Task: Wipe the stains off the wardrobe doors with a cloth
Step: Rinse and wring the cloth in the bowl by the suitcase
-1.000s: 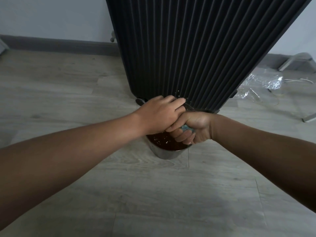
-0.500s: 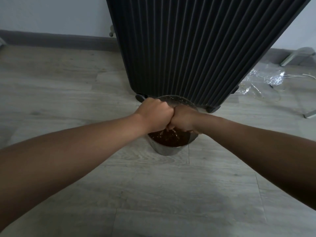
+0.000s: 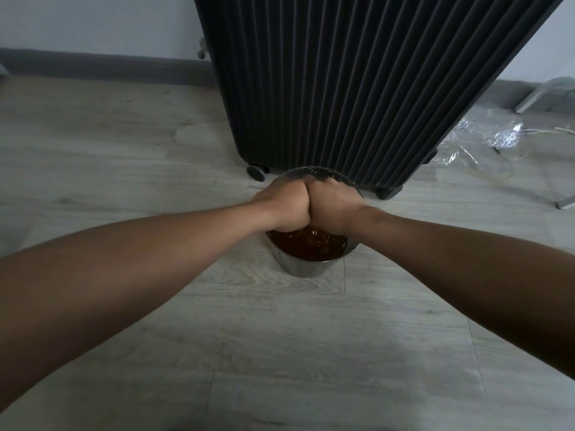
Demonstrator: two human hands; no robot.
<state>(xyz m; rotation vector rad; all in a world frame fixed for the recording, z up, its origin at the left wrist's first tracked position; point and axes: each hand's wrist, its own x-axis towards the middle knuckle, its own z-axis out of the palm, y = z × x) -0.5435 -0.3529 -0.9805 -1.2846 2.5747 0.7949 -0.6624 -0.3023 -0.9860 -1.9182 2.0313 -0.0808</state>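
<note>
A ribbed dark case stands on the floor. Just before it, a steel bucket holds brown water. My left hand and right hand are clenched fists, knuckles touching, over the water. The cloth is hidden, so I cannot tell whether they grip it.

I can read no writing, label or number here, neither on the dark ribbed suitcase nor on the metal bucket just in front of it
</note>
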